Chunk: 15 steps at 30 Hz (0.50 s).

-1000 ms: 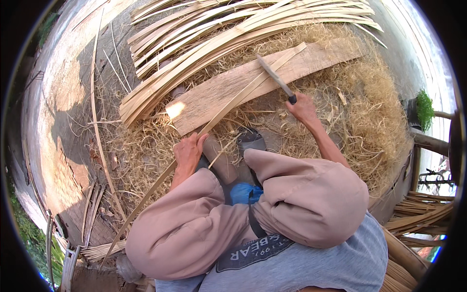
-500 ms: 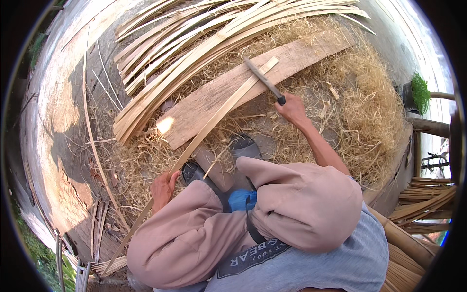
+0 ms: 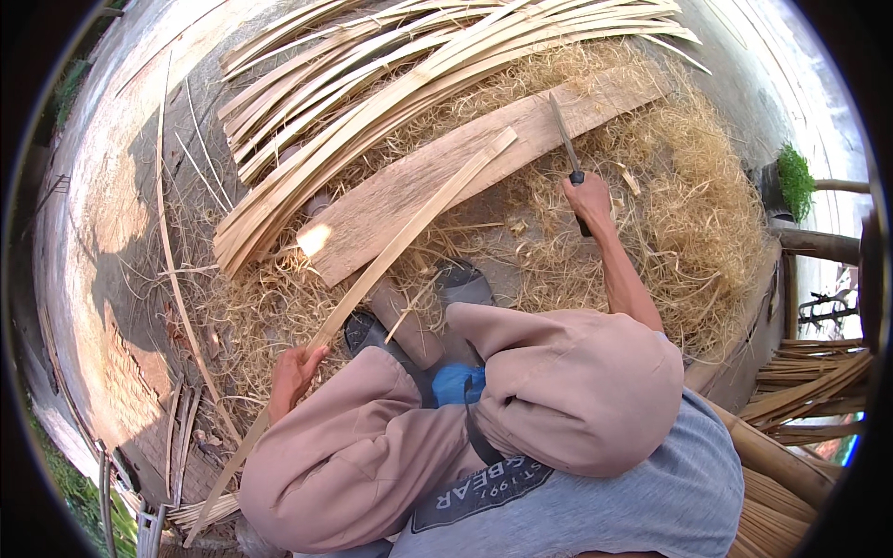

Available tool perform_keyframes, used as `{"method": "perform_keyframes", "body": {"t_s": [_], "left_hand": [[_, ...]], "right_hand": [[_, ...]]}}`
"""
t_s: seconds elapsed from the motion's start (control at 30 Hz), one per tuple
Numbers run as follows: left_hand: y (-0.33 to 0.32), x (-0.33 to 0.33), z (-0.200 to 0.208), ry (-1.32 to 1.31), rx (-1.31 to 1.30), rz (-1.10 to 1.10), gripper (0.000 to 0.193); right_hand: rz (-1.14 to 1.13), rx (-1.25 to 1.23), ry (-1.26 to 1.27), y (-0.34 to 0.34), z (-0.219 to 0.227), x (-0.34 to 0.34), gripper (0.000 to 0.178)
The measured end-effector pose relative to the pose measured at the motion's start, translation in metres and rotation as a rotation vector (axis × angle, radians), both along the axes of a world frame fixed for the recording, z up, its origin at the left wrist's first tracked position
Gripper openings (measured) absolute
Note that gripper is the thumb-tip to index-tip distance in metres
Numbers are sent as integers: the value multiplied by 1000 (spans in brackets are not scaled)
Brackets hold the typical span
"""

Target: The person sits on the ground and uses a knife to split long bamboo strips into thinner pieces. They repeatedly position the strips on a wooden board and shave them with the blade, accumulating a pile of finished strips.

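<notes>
My left hand [image 3: 294,377], beside my left knee, is closed round a long pale bamboo strip [image 3: 409,236]. The strip slants up to the right, its far end lying over a wide wooden board [image 3: 372,223], and its near end runs down behind my leg. My right hand [image 3: 588,200] grips the dark handle of a knife [image 3: 565,135] to the right of the strip. The knife's long narrow blade points away from me over the board, apart from the strip.
A thick pile of split strips [image 3: 372,93] lies beyond the board. Curly shavings [image 3: 688,223] cover the ground around it. My sandaled feet [image 3: 465,284] are just this side of the board. At right stand a green plant [image 3: 795,181] and stacked strips [image 3: 809,400].
The knife has come off the strip and swung to the right, its blade now pointing more directly away. My left hand has drawn the strip slightly back toward me.
</notes>
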<state>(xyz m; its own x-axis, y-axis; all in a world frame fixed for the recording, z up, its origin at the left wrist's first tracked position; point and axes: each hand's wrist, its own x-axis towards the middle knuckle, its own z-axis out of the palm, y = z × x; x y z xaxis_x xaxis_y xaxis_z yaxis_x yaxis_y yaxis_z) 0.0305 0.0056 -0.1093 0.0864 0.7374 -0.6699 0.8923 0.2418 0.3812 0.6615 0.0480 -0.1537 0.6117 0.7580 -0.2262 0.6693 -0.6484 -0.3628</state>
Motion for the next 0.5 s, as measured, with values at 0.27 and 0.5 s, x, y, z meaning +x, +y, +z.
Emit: {"method": "perform_keyframes", "body": {"t_s": [0.27, 0.5], "left_hand": [[68, 105, -29, -373, -111, -13, 58], [-4, -61, -24, -303, -322, 192, 46]], "right_hand": [[277, -44, -148, -22, -14, -63, 35], [226, 57, -157, 30, -12, 5, 40]]}}
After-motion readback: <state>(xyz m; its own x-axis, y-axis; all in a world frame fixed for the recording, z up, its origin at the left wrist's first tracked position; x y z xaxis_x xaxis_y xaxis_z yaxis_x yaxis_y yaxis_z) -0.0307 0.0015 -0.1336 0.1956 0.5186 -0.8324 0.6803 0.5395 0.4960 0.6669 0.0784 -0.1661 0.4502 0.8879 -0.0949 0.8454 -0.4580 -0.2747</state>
